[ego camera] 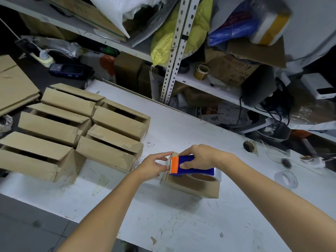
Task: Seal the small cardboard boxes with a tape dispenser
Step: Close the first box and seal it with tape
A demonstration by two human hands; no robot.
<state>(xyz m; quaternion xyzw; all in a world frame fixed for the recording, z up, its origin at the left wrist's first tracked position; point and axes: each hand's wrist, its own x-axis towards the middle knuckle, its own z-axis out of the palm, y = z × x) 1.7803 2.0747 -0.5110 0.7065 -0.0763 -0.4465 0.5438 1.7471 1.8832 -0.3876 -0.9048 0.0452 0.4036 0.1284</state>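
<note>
The right hand [201, 157] grasps the dispenser [195, 166], which rests on 1 box [196, 188] on the tabletop [181, 224]. The left hand [154, 166], its fingers straight and released, touches the box's end. Open boxes [109, 142] crowd the space left of the fingers, and bare tabletop lies below. The dispenser hides the box's top seam.

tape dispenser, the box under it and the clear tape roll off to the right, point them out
tape dispenser [198, 171], head view, blue side of its body
box [196, 190], head view, near side face
clear tape roll [277, 176], head view, left rim
</note>
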